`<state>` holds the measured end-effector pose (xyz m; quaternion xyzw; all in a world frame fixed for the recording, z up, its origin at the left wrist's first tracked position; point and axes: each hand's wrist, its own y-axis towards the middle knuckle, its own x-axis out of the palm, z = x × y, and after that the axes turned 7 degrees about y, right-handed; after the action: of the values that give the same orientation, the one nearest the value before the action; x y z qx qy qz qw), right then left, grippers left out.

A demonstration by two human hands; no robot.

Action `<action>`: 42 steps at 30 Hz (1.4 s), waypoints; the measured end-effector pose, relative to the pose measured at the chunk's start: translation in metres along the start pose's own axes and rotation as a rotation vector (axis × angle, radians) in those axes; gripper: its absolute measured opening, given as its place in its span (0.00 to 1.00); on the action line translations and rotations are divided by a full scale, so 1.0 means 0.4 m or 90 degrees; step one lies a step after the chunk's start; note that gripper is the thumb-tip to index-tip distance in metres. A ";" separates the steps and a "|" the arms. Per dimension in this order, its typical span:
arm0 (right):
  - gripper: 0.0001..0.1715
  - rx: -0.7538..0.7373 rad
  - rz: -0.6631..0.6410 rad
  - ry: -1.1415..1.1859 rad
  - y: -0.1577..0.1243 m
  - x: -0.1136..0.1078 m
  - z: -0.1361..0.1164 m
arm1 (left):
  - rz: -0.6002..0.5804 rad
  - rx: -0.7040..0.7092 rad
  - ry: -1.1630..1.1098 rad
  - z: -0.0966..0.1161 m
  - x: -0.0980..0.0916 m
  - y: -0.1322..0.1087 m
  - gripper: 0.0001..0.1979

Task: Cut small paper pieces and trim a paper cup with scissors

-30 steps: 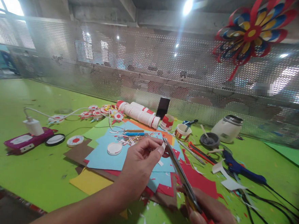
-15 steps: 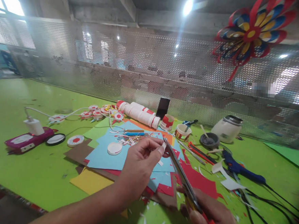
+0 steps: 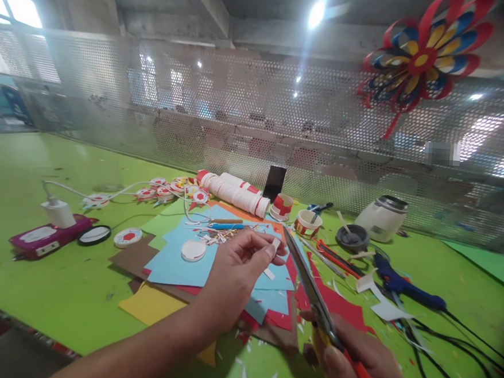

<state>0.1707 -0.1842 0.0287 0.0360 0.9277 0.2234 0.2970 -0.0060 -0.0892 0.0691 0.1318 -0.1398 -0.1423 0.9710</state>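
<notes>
Between thumb and fingers, my left hand [image 3: 239, 277] pinches a small white paper strip [image 3: 275, 247] above a stack of coloured sheets. My right hand [image 3: 352, 354] is closed round the red handle of a pair of scissors [image 3: 311, 291], whose blades point up and away, just right of the strip and apart from it. The blades look closed together. Under my left hand lies a light blue sheet [image 3: 172, 273], with another white scrap [image 3: 269, 274] on it. A round white lid [image 3: 193, 251] rests on the same sheet.
To the right are a blue glue gun [image 3: 409, 286] with black cables, a dark bowl [image 3: 352, 237] and a white jar [image 3: 381, 218]. Paper cup stacks [image 3: 234, 194] lie behind the sheets. At left sits a purple power strip [image 3: 45, 237]. Paper scraps litter the front.
The scissors have shifted slightly right and down, away from the white strip. The left hand stays in nearly the same place, still pinching the strip.
</notes>
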 end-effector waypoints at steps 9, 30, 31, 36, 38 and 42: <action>0.18 0.109 0.035 0.033 0.029 -0.015 -0.012 | -0.202 -0.122 0.066 0.001 -0.017 0.015 0.07; 0.13 0.101 -0.045 0.169 0.029 -0.004 -0.001 | -0.432 -0.311 0.201 -0.041 0.026 -0.015 0.07; 0.13 0.100 -0.033 0.166 0.028 -0.004 -0.002 | -0.417 -0.318 0.186 -0.041 0.029 -0.016 0.07; 0.15 0.097 0.022 0.152 0.028 -0.001 0.000 | -0.393 -0.367 0.086 -0.057 0.035 -0.024 0.10; 0.17 0.101 0.038 0.147 0.029 0.000 0.000 | -0.386 -0.380 0.061 -0.064 0.034 -0.025 0.11; 0.14 0.126 0.068 0.141 0.034 -0.002 -0.009 | -0.311 -0.363 0.064 -0.066 0.026 -0.016 0.11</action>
<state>0.1683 -0.1735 0.0375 0.0893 0.9690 0.1493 0.1756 0.0102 -0.0926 0.0451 -0.1078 -0.0110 -0.3964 0.9117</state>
